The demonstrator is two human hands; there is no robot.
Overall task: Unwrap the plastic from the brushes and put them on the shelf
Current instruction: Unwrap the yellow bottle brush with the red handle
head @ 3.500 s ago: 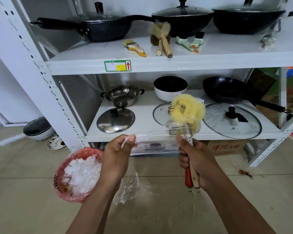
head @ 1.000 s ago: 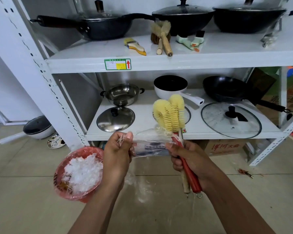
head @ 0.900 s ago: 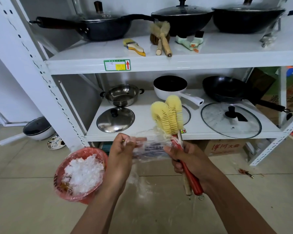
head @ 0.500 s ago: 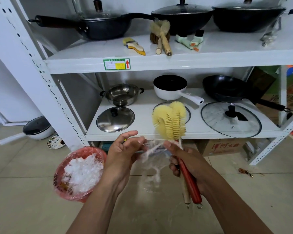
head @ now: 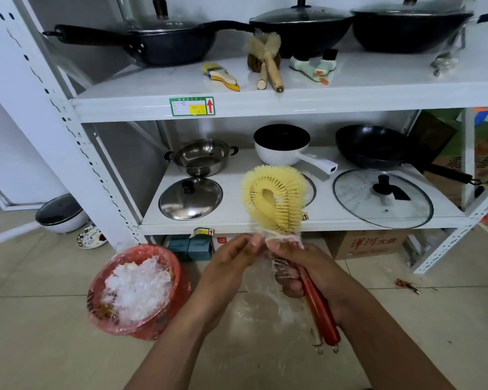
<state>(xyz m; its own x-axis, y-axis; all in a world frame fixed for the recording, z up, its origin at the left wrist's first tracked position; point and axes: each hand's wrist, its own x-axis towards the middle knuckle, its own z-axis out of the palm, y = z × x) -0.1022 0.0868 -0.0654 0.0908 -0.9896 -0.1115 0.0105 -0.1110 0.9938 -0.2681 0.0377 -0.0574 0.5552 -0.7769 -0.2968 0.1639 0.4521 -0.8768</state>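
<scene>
- Two brushes (head: 275, 198) are held together as one bundle in front of the shelf (head: 321, 101), above the floor and level with its lower board.
- The bundle shows two handles, one red (head: 319, 311) and one pale, each ending in a small metal ring.
- The long axis runs on a slant. The bristle heads point up and slightly left toward the shelf, and the handle ends point down and right toward the person.
- The heads are yellow bristle loops with an open oval gap in the middle, and they are bare of film.
- The plastic wrap (head: 279, 240) is bunched at the neck just below the heads, and a thin clear sheet of it trails down beside the handles.
- The right hand (head: 307, 271) is curled tight round both handles.
- The left hand (head: 228, 263) pinches the plastic wrap at the neck with its fingertips.
- One red basket (head: 182, 285) stands on the floor to the left and holds crumpled plastic (head: 137, 291).
- The upper board carries three lidded woks (head: 166, 43). The lower board carries three pans (head: 200, 157) and three lids (head: 190, 198).
</scene>
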